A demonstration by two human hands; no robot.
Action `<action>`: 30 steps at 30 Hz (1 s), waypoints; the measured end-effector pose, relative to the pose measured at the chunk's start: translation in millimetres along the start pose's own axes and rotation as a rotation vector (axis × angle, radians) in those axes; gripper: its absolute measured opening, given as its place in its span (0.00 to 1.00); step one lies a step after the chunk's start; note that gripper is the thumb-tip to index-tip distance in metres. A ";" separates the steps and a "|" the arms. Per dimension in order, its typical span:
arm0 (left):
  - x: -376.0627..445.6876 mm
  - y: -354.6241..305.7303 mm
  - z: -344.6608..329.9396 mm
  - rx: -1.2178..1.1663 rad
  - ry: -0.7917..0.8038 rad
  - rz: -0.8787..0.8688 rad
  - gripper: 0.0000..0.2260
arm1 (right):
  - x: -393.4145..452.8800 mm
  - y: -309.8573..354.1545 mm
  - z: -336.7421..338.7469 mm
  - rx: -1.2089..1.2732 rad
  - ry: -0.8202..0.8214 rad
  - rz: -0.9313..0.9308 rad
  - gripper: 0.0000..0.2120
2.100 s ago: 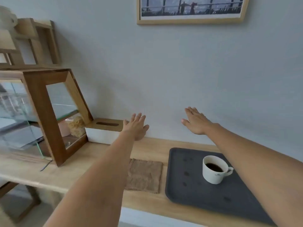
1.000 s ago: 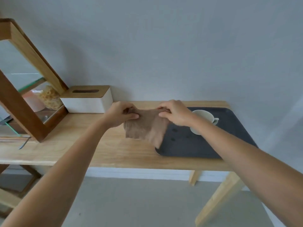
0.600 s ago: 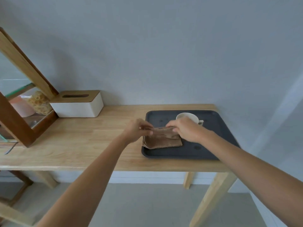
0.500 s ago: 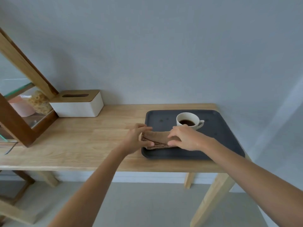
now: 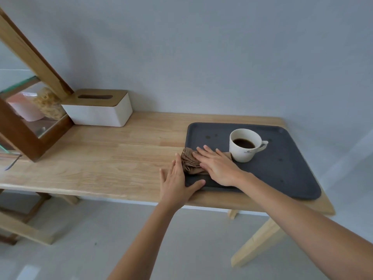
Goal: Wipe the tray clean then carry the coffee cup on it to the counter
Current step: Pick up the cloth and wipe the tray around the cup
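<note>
The right hand (image 5: 219, 167) lies flat over the brown cloth (image 5: 189, 161), hiding most of it; only its crumpled left end shows. The same hand and forearm cover the near-left stretch of the dark tray (image 5: 282, 168). The left hand (image 5: 177, 183) hides the tray's near-left corner and the bench (image 5: 121, 158) edge under it. A small mark on the coffee cup (image 5: 245, 145) is too small to read. The wood-framed glass case (image 5: 30, 110) is cut off by the left edge, its contents blurred behind the glass.
</note>
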State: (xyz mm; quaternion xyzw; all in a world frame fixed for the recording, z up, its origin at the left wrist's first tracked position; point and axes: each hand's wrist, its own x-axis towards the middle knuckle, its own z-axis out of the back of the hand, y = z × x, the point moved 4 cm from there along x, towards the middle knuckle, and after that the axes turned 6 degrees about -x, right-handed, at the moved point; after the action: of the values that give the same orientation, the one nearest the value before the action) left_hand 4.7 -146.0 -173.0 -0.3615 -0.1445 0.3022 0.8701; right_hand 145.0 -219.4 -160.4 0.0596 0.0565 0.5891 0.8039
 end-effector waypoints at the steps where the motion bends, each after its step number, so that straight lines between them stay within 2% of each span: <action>1: 0.2 0.0 0.2 0.004 -0.009 -0.005 0.49 | 4.4 -1.6 -0.5 0.010 -0.012 -0.005 0.23; 11: 1.1 -0.1 0.6 -0.019 0.007 0.006 0.49 | 58.7 -19.0 2.0 -0.027 -0.088 -0.086 0.23; 20: -0.2 -1.7 0.8 0.032 0.058 -0.009 0.46 | 121.9 -46.9 7.0 -0.037 -0.144 -0.267 0.22; 26: 2.4 2.4 -1.4 0.137 0.102 0.001 0.43 | 133.8 -50.2 7.0 -0.009 -0.226 -0.287 0.33; 30: -1.4 1.7 -3.6 0.272 0.108 -0.048 0.45 | 130.6 -49.0 8.4 0.011 -0.275 -0.244 0.29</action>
State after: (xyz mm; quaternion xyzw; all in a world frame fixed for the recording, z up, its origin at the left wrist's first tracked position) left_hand 4.6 -147.9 -176.8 -0.2525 -0.0636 0.2779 0.9246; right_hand 231.6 -109.7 -162.8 0.1368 -0.0440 0.4732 0.8691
